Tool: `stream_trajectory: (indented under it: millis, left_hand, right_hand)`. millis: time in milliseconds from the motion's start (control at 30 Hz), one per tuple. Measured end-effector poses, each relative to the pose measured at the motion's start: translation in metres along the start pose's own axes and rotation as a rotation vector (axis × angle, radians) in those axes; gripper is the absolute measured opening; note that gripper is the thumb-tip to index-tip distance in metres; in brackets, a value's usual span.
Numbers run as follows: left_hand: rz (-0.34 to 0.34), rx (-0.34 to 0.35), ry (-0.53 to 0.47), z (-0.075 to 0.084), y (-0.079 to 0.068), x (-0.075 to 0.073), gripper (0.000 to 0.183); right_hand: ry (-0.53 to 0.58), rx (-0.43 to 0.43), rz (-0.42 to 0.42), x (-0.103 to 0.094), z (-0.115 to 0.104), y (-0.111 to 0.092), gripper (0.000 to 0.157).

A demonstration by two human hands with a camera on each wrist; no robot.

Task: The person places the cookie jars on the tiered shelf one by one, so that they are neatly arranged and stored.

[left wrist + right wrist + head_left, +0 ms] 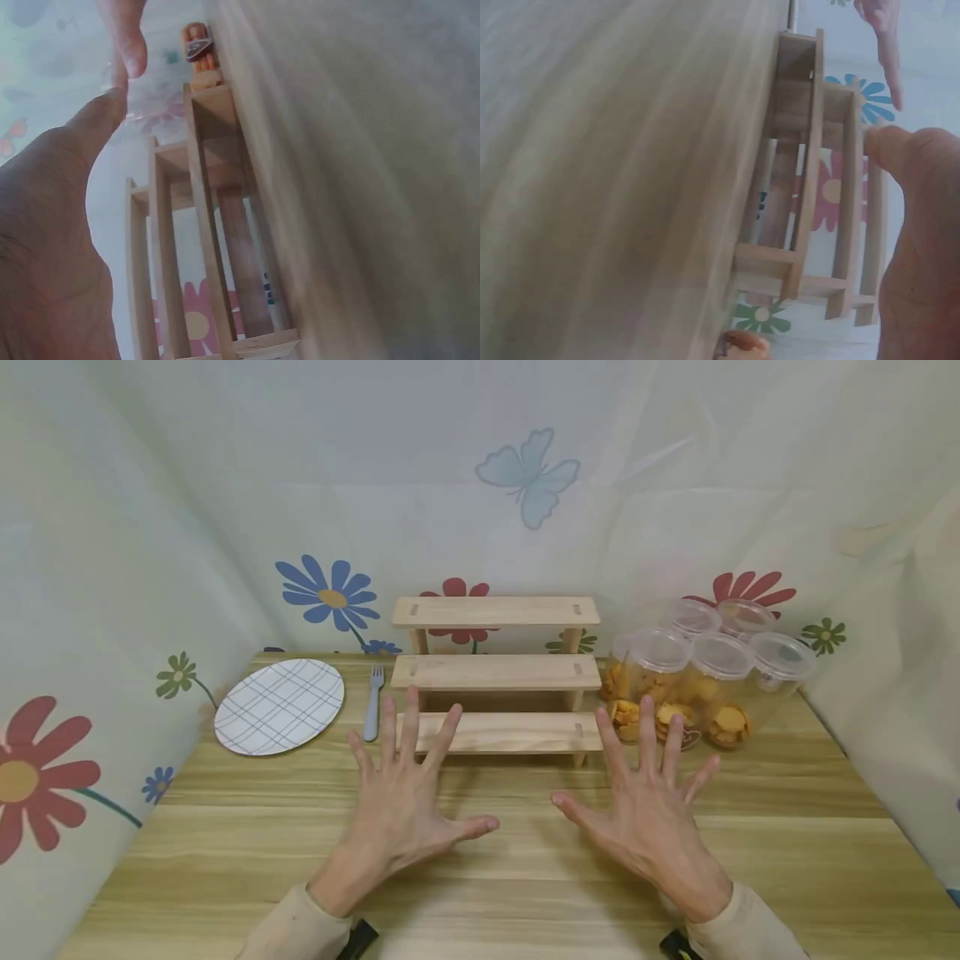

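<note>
Both hands hover over the wooden table with fingers spread and nothing in them. The left hand [401, 806] is in front of the left part of a three-step wooden shelf [495, 672]; the right hand [648, 818] is in front of its right end. In each wrist view the shelf [199, 225] [802, 172] appears sideways, beyond the thumb. Left of the shelf lies a grey fork [373, 706], tines away from me. Clear lidded jars [720, 660] with orange-brown snacks at the bottom stand to the right, partly behind the right fingertips.
A white plate with a blue check pattern [281, 706] lies at the table's back left. Flower-printed curtain [225, 485] encloses the back and both sides. Bare wood [525, 893] shows between and in front of the hands.
</note>
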State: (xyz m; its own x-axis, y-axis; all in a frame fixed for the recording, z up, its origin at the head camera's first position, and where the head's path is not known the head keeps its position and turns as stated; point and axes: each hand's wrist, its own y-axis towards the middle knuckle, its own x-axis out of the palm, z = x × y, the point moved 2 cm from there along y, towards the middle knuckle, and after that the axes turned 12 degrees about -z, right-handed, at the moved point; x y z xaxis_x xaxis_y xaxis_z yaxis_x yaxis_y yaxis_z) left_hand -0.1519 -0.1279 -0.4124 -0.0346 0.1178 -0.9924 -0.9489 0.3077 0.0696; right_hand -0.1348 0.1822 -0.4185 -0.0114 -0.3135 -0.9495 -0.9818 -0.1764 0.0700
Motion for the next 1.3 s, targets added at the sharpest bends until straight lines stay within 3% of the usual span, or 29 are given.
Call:
stream_trajectory:
  millis: [167, 300, 433, 567, 800, 967, 1200, 1300]
  left_hand:
    - [0.079, 0.015, -0.08, -0.007, 0.005, -0.011, 0.142]
    - [0.172, 0.007, -0.262, -0.019, 0.013, -0.022, 0.124]
    - [0.23, -0.024, -0.473, -0.044, 0.022, -0.026, 0.098]
    - [0.207, -0.059, -0.627, -0.068, 0.028, -0.02, 0.083]
    - [0.125, -0.106, -0.882, -0.095, 0.032, -0.004, 0.055]
    - [0.028, -0.132, -0.993, -0.106, 0.032, 0.008, 0.047]
    - [0.017, -0.075, -1.013, -0.107, 0.038, 0.021, 0.04]
    - [0.014, -0.074, -1.052, -0.106, 0.038, 0.024, 0.04]
  right_hand:
    - [0.056, -0.039, 0.124, -0.015, -0.003, 0.004, 0.118]
    - [0.135, -0.098, 0.273, -0.04, 0.005, 0.009, 0.118]
    - [0.231, -0.174, 0.437, -0.068, 0.02, 0.013, 0.107]
    - [0.334, -0.201, 0.566, -0.094, 0.044, 0.015, 0.097]
    - [0.707, -0.083, 0.661, -0.131, 0.094, 0.01, 0.096]
    - [0.951, -0.084, 0.732, -0.124, 0.133, 0.016, 0.092]
    - [1.248, -0.012, 0.669, -0.092, 0.174, 0.028, 0.089]
    - [1.273, 0.041, 0.626, -0.082, 0.185, 0.03, 0.087]
